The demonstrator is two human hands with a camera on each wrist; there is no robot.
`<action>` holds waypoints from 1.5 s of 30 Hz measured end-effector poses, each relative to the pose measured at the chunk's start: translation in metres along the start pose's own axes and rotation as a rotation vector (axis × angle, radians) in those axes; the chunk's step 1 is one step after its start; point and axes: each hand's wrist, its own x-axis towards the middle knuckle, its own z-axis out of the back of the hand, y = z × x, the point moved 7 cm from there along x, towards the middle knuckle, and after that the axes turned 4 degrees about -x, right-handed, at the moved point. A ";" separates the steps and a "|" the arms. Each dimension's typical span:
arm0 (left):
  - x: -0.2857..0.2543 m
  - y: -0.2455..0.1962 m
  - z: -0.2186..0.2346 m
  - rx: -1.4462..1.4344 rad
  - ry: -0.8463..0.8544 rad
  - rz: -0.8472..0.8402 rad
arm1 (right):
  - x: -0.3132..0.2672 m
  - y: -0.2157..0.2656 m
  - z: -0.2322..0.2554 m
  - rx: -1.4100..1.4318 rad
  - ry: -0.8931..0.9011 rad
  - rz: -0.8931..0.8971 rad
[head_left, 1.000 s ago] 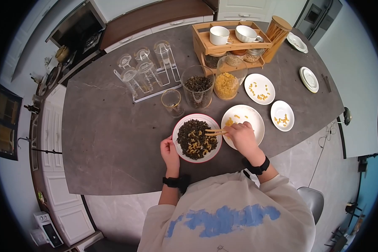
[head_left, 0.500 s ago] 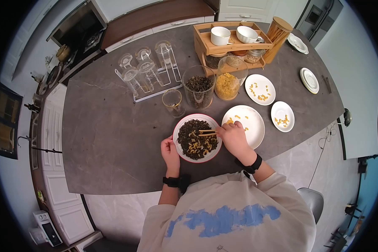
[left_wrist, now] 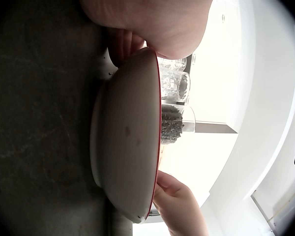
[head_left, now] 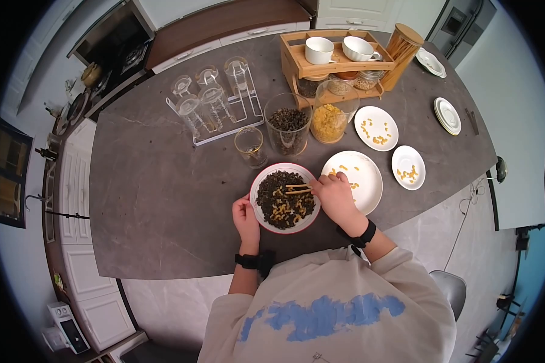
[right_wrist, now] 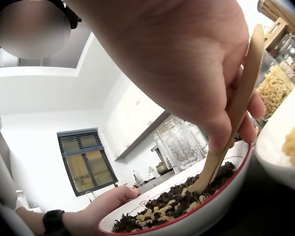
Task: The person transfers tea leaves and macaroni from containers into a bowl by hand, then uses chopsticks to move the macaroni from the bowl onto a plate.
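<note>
A white bowl with a red rim (head_left: 284, 228) holds dark dried bits mixed with yellow macaroni (head_left: 283, 213). At the bowl's left edge, the left hand (head_left: 246, 222) grips the rim, its thumb by the edge and its fingers against the outer wall in the left wrist view. Wooden tongs (right_wrist: 245, 93) are pinched in the right hand (head_left: 336, 198), which is over the bowl's right side. In the right wrist view the tong tips (right_wrist: 202, 186) touch the dark bits and look close together. Right of the bowl, a white plate (head_left: 369, 196) carries some macaroni, partly behind the right hand.
Behind the bowl stand a glass (head_left: 251, 149), a jar of dark bits (head_left: 287, 130) and a jar of macaroni (head_left: 329, 123). A rack of glasses (head_left: 224, 134) is at back left, a wooden shelf (head_left: 293, 63) behind. Two small plates (head_left: 381, 114) with macaroni lie right.
The right hand and tongs have moved left from the white plate to above the bowl, and the tong tips now reach into its contents. The left hand stays at the rim.
</note>
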 end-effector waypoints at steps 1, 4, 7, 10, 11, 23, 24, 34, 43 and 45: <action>0.000 0.000 0.000 -0.003 0.001 -0.003 | 0.000 0.000 0.000 0.000 0.007 0.000; 0.001 0.001 0.000 -0.003 0.006 0.001 | -0.001 0.001 -0.001 0.000 0.003 0.002; 0.000 -0.001 -0.001 -0.013 0.009 -0.005 | -0.001 0.001 0.000 -0.007 -0.007 0.008; 0.000 -0.003 -0.002 -0.025 0.014 -0.006 | -0.001 0.000 0.000 -0.015 -0.024 0.020; 0.000 -0.002 -0.002 -0.021 0.015 -0.009 | -0.002 0.000 0.000 -0.018 -0.031 0.024; 0.000 -0.001 -0.001 -0.023 0.009 -0.010 | -0.006 -0.008 0.002 0.051 -0.032 0.020; 0.000 -0.001 -0.001 -0.025 0.005 -0.008 | -0.007 -0.010 0.004 0.059 -0.033 0.006; 0.000 0.000 0.000 -0.018 -0.002 -0.009 | -0.036 -0.052 0.034 0.015 -0.046 -0.151; 0.000 0.000 0.000 -0.016 0.015 -0.009 | -0.050 -0.075 0.041 0.022 -0.058 -0.268; 0.000 0.000 0.001 -0.020 0.020 -0.008 | -0.045 -0.068 0.042 0.044 -0.057 -0.251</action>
